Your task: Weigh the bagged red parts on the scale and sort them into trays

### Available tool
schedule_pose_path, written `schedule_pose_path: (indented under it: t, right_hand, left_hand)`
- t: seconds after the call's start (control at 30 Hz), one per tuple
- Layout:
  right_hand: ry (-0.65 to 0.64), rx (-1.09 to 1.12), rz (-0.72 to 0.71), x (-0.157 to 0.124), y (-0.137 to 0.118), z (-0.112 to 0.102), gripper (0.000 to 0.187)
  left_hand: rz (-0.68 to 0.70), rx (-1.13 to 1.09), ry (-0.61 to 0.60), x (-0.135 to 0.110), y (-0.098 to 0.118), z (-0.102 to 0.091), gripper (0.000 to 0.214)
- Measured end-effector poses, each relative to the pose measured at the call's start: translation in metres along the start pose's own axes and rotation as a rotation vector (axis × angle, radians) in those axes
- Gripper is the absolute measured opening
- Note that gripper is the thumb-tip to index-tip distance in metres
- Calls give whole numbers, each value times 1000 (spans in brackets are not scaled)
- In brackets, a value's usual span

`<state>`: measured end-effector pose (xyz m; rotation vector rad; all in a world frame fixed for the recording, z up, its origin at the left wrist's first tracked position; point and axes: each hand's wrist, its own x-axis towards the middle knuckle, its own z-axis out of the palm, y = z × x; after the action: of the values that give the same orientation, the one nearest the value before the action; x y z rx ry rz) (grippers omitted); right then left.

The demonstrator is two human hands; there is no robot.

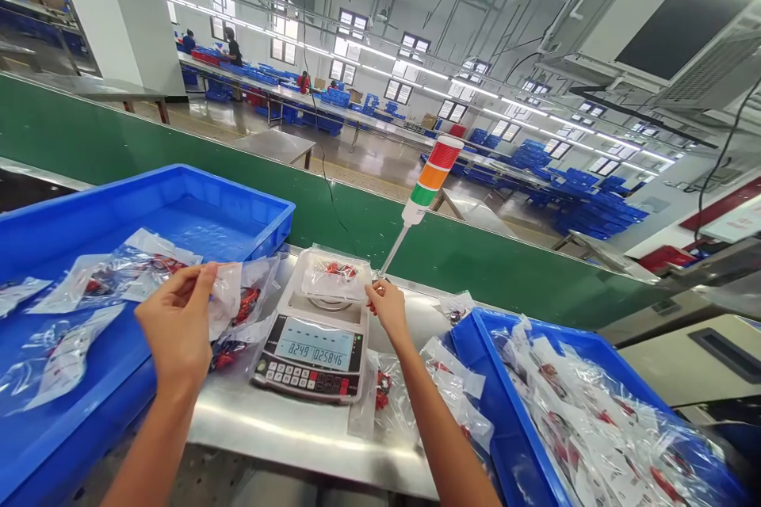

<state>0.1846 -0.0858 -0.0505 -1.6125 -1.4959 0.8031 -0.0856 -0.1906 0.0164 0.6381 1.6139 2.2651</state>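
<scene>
Pinches a see-through plastic bag with a whitish panel (224, 301) between thumb and forefinger of the left hand (177, 329), with the other fingers curled in. Holds the right hand (386, 307) at the right edge of a flat, clear plastic bag of red and dark pieces (336, 271), fingertips drawn together; cannot tell whether gripping that edge or only touching it.

Has that flat bag lying on top of a pale, boxy electronic scale (309, 368), directly ahead, with dark digits on a bluish display (315, 344) and rows of small keys (297, 376) below. Shows more clear bags with red and dark contents (226, 352) just left of the scale, below the raised bag, and a loose cluster of similar bags (443, 376) to its right, all on a shiny metal tabletop (297, 432).

Has a broad blue plastic tray (274, 230) at the left, with several bags (139, 265) inside, and a second blue plastic tray (514, 440) at the right, heaped with bags (594, 404). Looks past a red, orange and green signal tower (433, 181) and a long green panel (267, 190) toward distant tables (285, 93), blue crates (600, 210) and a few people (233, 49).
</scene>
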Motion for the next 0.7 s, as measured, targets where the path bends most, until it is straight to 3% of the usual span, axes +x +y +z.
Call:
schedule_pose_path:
  t: [0.27, 0.7]
  right_hand:
    - [66, 43, -1, -3, -2, 6, 28]
    - [-70, -14, -1, -6, -7, -1, 34]
  left_hand:
    - [-4, 26, -25, -4, -3, 0, 28]
    - [6, 69, -85, -9, -7, -3, 26]
